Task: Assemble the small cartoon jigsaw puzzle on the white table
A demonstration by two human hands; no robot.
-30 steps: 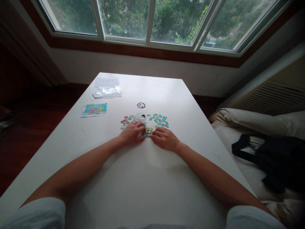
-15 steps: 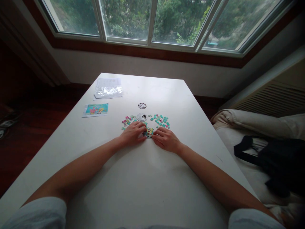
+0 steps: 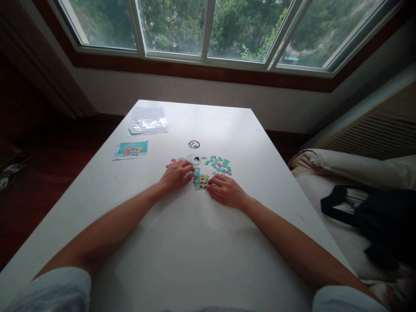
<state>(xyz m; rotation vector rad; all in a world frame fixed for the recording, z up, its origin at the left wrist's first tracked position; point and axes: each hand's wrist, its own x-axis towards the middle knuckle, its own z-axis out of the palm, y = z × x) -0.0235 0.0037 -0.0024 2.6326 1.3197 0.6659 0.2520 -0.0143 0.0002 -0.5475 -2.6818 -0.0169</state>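
Observation:
A partly joined jigsaw puzzle (image 3: 201,179) with a yellow cartoon figure lies flat on the table between my hands. My right hand (image 3: 225,190) is closed at its lower right edge, fingertips pressed on the border there. At the upper left of the joined part is my left hand (image 3: 177,175), its thumb apart from the bent fingers; I cannot make out any piece in it. Loose pink and green pieces (image 3: 172,162) lie partly hidden behind that hand. More loose teal pieces (image 3: 219,164) are spread beyond my right hand.
A round grommet (image 3: 193,160) and a round hole (image 3: 194,144) sit in the white table (image 3: 208,251). To the left lie a colour picture sheet (image 3: 131,149) and a clear plastic bag with paper (image 3: 148,120). A dark bag (image 3: 380,216) rests on the seat at right.
My left hand has shifted left and slightly away from me, uncovering the left side of the joined puzzle. My right hand stays almost where it was.

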